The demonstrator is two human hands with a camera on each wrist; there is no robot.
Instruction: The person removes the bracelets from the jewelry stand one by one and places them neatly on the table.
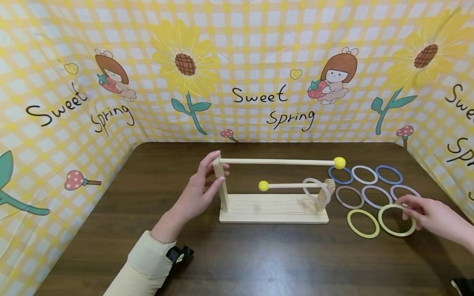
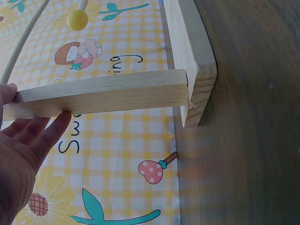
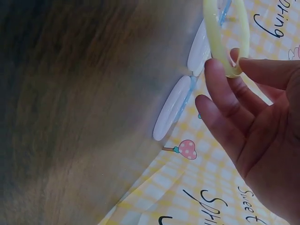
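Note:
In the head view a wooden stand (image 1: 274, 209) has a long upper rod (image 1: 277, 161) tipped with a yellow ball (image 1: 339, 163). A shorter lower rod (image 1: 286, 186) points left and ends in another yellow ball (image 1: 263, 186). One pale, see-through ring (image 1: 305, 187) hangs around the lower rod near the right post. My left hand (image 1: 198, 191) holds the upper part of the left post (image 2: 103, 93), thumb on one side and fingers on the other. At the right, my right hand (image 1: 426, 213) pinches a pale yellow ring (image 3: 214, 42) between thumb and fingers, tilted up from the table.
Beside the stand lie several loose rings: a yellow ring (image 1: 367, 236) in front, pale lilac ones in the middle, blue and white ones behind. The brown table (image 1: 240, 259) backs onto a yellow checked cloth (image 1: 255, 53) printed with sunflowers.

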